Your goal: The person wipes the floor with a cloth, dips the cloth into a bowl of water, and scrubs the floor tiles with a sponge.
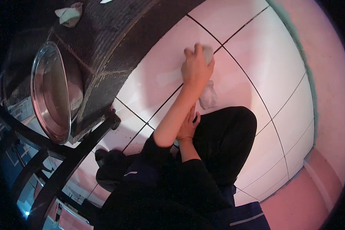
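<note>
My left hand (196, 69) reaches forward low over the white floor tiles, its fingers curled around a rounded grey object (207, 55). Motion blurs the fingertips, and the object's kind cannot be made out. Just behind this hand lies a pale, crumpled cloth-like piece (208, 96) on the floor, close to my dark-clothed knee (237, 126). My right hand (188, 125) is tucked beside and partly beneath my left forearm, above my lap. Its visible fingers are spread apart with nothing seen in them; the rest are hidden by the forearm.
To the left stands a dark, low table-like surface (115, 34). A shiny metal basin (67, 92) and a crumpled pale cloth (70, 15) are on it. Black metal framing (65, 161) stands at the lower left. A pink wall (314, 57) borders the tiles (234, 69) on the right.
</note>
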`<act>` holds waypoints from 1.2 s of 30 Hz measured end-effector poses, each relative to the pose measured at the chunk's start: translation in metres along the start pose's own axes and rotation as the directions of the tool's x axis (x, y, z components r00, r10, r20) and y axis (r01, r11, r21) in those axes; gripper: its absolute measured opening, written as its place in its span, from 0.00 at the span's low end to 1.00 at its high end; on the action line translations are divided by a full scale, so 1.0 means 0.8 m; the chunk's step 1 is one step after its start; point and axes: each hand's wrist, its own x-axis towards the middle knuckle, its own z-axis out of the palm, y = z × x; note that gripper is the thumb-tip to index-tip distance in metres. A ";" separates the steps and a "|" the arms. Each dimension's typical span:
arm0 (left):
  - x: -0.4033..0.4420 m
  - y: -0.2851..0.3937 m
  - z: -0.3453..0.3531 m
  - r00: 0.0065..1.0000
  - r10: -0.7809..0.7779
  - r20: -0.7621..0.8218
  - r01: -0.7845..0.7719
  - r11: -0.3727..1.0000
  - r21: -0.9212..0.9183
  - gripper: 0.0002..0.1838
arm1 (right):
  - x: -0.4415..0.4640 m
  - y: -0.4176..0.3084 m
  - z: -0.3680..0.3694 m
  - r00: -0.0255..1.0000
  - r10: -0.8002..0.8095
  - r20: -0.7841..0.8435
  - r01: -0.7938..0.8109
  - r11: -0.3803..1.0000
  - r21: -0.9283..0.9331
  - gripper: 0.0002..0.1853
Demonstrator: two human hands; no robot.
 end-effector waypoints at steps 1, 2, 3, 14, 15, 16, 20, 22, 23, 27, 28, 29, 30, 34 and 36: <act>-0.023 -0.018 -0.004 1.000 0.028 -0.012 -0.028 0.999 0.019 0.23 | -0.001 -0.002 0.000 0.998 0.032 0.045 -0.037 0.993 0.114 0.35; -0.046 -0.032 -0.014 1.000 -0.016 -0.024 0.016 1.000 0.021 0.22 | -0.001 -0.002 -0.002 0.994 0.058 0.095 -0.078 0.972 0.223 0.35; -0.063 -0.046 -0.026 0.998 -0.058 -0.037 0.059 0.998 0.023 0.21 | 0.002 -0.001 -0.005 0.994 0.049 0.095 -0.069 0.973 0.221 0.35; 0.013 -0.080 -0.037 0.962 0.013 -0.274 0.013 0.996 0.091 0.21 | 0.008 -0.002 -0.030 0.996 0.047 0.075 -0.066 0.960 0.273 0.41; 0.030 -0.069 -0.038 0.966 -0.034 -0.257 0.042 0.999 0.027 0.21 | 0.009 -0.002 -0.031 0.996 0.046 0.074 -0.065 0.959 0.274 0.41; 0.040 -0.065 -0.035 0.969 -0.078 -0.236 0.072 0.997 -0.036 0.21 | 0.010 -0.002 -0.032 0.996 0.044 0.083 -0.064 0.965 0.254 0.41; 0.028 -0.087 -0.029 0.957 -0.019 -0.291 -0.003 0.997 -0.073 0.21 | 0.009 -0.003 -0.031 0.996 0.052 0.069 -0.069 0.959 0.273 0.40; -0.015 -0.105 -0.040 0.959 0.050 -0.278 -0.038 0.998 0.047 0.20 | 0.011 -0.003 -0.030 0.997 0.051 0.061 -0.066 0.958 0.278 0.40; -0.040 -0.110 -0.053 0.970 -0.008 -0.243 0.011 1.000 0.013 0.20 | 0.009 -0.002 -0.030 0.997 0.052 0.061 -0.067 0.957 0.284 0.40; -0.080 -0.116 -0.079 0.973 -0.122 -0.194 0.128 0.992 0.018 0.19 | 0.009 -0.001 -0.031 0.997 0.042 0.066 -0.059 0.959 0.276 0.41; -0.074 -0.112 -0.078 0.975 -0.126 -0.180 0.132 0.991 0.022 0.20 | 0.008 -0.001 -0.029 0.998 0.042 0.054 -0.055 0.960 0.274 0.41; -0.061 -0.110 -0.071 0.974 -0.128 -0.185 0.135 0.991 0.026 0.20 | 0.008 -0.002 -0.027 0.998 0.039 0.040 -0.049 0.961 0.273 0.41; -0.043 -0.108 -0.061 0.975 -0.028 -0.222 0.036 0.999 0.034 0.20 | 0.006 -0.003 -0.028 0.998 0.036 0.043 -0.047 0.959 0.279 0.41; 0.043 -0.079 -0.032 0.949 0.120 -0.290 -0.110 0.993 0.051 0.20 | 0.009 -0.002 -0.029 0.996 0.049 0.077 -0.069 0.957 0.283 0.41; 0.068 -0.058 -0.031 0.980 -0.004 -0.197 0.013 0.999 0.045 0.21 | 0.007 -0.002 -0.030 0.995 0.052 0.086 -0.075 0.951 0.299 0.41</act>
